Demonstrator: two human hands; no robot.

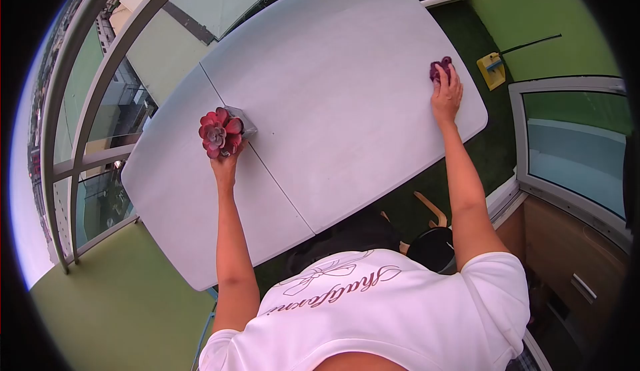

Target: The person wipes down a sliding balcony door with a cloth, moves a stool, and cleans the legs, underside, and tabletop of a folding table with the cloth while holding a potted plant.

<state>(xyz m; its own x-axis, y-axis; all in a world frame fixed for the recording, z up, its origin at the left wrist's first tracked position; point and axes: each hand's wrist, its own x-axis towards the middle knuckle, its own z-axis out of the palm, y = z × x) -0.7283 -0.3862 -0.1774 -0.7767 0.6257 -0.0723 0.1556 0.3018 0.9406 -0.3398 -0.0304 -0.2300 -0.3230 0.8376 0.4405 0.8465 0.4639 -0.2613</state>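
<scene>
On the left part of the white table (pixel 333 91), a red succulent-like plant (pixel 221 133) stands in a grey pot (pixel 248 126). My left hand (pixel 225 166) is closed on its near side, the fingers partly hidden under the red leaves. Far to the right, near the table's right edge, my right hand (pixel 447 96) has its fingers curved over a small dark purple object (pixel 441 70), which rests on the tabletop.
A railing with glass (pixel 107 118) runs along the left side. Beyond the table's right edge are a yellow dustpan (pixel 492 71) on the dark floor and an open window frame (pixel 520 131). A black round seat (pixel 432 250) is below the near edge.
</scene>
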